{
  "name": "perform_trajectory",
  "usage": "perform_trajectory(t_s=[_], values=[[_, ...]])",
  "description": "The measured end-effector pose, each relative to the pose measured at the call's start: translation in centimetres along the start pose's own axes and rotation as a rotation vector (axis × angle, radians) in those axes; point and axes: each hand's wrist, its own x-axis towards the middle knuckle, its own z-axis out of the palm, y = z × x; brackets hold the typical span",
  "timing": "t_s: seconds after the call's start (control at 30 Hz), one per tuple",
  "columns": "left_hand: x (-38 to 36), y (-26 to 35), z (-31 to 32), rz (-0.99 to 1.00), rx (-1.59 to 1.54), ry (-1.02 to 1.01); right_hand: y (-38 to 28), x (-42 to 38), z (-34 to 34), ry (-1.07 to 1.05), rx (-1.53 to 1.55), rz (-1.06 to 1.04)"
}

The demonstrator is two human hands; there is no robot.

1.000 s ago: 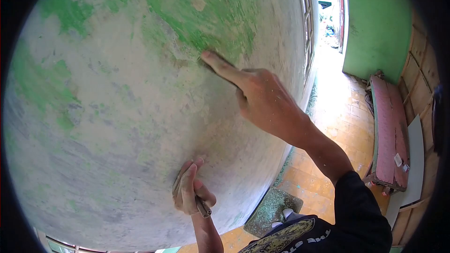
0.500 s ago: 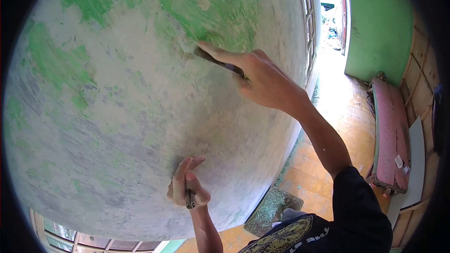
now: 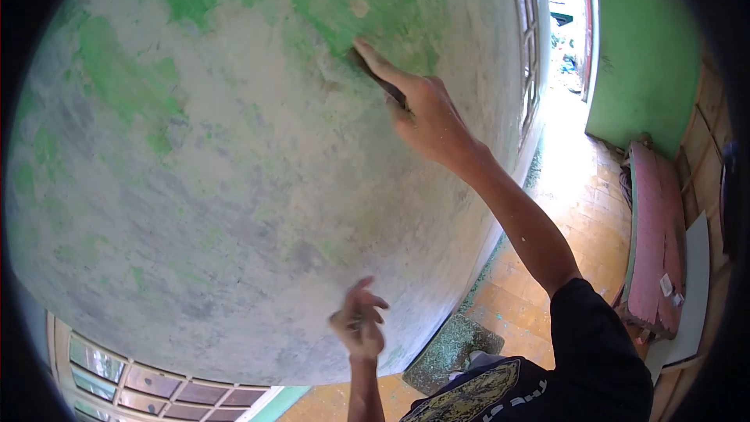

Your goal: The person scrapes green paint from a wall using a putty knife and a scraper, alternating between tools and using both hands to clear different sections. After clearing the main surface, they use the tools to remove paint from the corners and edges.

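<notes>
A wall [image 3: 234, 148] with patchy green paint over bare grey-white plaster fills the view. My right hand [image 3: 430, 113] grips a dark, flat scraper [image 3: 376, 78], index finger stretched along it, its tip against the wall at the edge of a green patch. Lower down, my left hand [image 3: 359, 324] is near the wall, blurred, with its fingers curled around a thin metallic object [image 3: 356, 327] whose shape is hard to make out.
Green flakes cover a mat [image 3: 453, 353] by my feet on the orange tiled floor [image 3: 508, 297]. A worn pink bench [image 3: 655, 242] stands at the right, near a green wall [image 3: 644, 55] and bright doorway. A paned window [image 3: 156, 383] is at lower left.
The scraper and my right hand have moved up along the wall. My left hand has shifted right and down, with its fingers turned differently. The view has moved slightly.
</notes>
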Motion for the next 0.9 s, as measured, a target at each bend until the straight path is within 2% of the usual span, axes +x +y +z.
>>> perform_trajectory(t_s=[0.03, 0.1, 0.17, 0.2, 0.23, 0.27, 0.3, 0.33, 0.37, 0.4, 0.43, 0.47, 0.5, 0.53, 0.57, 0.67, 0.7, 0.73, 0.77, 0.8, 0.83, 0.9], values=[[-1.1, -1.8, -0.1, 0.018, 0.112, -0.114, 0.3, -0.4, 0.7, -0.011, 0.013, -0.012], [-3.7, -3.7, 1.0, -0.054, 0.208, -0.212, 1.5, -3.0, 1.9, 0.071, 0.080, -0.026], [-7.4, -5.4, 1.0, -0.324, 0.319, -0.358, 3.6, -9.8, 3.2, -0.054, 0.064, 0.054], [-9.5, -6.1, 0.8, -0.434, 0.367, -0.435, 5.2, -14.6, 4.4, -0.053, 0.085, -0.025], [-11.9, -6.9, 0.2, -0.546, 0.414, -0.511, 7.0, -21.4, 4.9, -0.243, 0.055, 0.051], [-14.9, -8.4, -0.8, -0.666, 0.375, -0.556, 8.8, -28.5, 4.8, -0.530, -0.021, 0.145], [-18.0, -9.9, -1.6, -0.786, 0.328, -0.598, 8.6, -33.6, 3.6, -0.950, -0.118, 0.362], [-20.1, -10.5, -2.6, -0.877, 0.407, -0.665, 13.6, -45.3, 3.1, -0.910, 0.049, 0.221], [-21.9, -10.9, -3.8, -0.972, 0.484, -0.736, 17.5, -53.6, 1.4, -1.666, -0.032, 0.873], [-24.5, -11.2, -5.1, -0.892, 0.489, -0.723, 22.2, -63.7, -0.4, -2.125, -0.178, 1.095], [-26.7, -11.5, -6.4, -0.811, 0.499, -0.712, 21.9, -68.0, -3.8, -2.142, -0.182, 1.076], [-28.1, -11.8, -7.7, -0.822, 0.507, -0.655, 22.5, -73.9, -7.2, -1.851, 0.023, 1.380], [-28.7, -12.0, -8.6, -0.829, 0.512, -0.596, 14.3, -62.8, -8.7, -1.861, -0.077, 1.400], [-28.5, -11.5, -9.0, -0.879, 0.537, -0.539, 11.9, -63.8, -12.0, -1.256, 0.246, 1.736], [-28.0, -11.1, -9.4, -0.930, 0.559, -0.482, 10.9, -65.2, -13.9, -0.591, 0.548, 1.926], [-26.3, -12.4, -10.3, -0.784, 0.671, -0.338, 7.5, -58.1, -11.1, -0.789, 0.528, 1.641], [-25.2, -13.0, -10.3, -0.713, 0.743, -0.322, 10.2, -58.3, -6.4, -1.423, -0.009, 1.235], [-24.3, -14.2, -10.5, -0.713, 0.747, -0.290, 13.3, -61.5, -3.3, -1.308, 0.002, 0.789], [-23.2, -15.8, -10.4, -0.795, 0.762, -0.423, 16.6, -64.8, -1.2, -1.159, 0.018, 0.356], [-22.2, -16.6, -10.1, -0.874, 0.772, -0.556, 18.2, -63.5, 1.7, -1.162, 0.024, 0.324], [-20.1, -14.8, -9.4, -0.876, 0.774, -0.528, 18.7, -61.9, 4.9, -1.352, -0.040, 0.302], [-15.7, -8.6, -7.2, -0.920, 0.564, -0.467, 16.6, -56.2, 11.0, -1.717, -0.187, 0.248]])
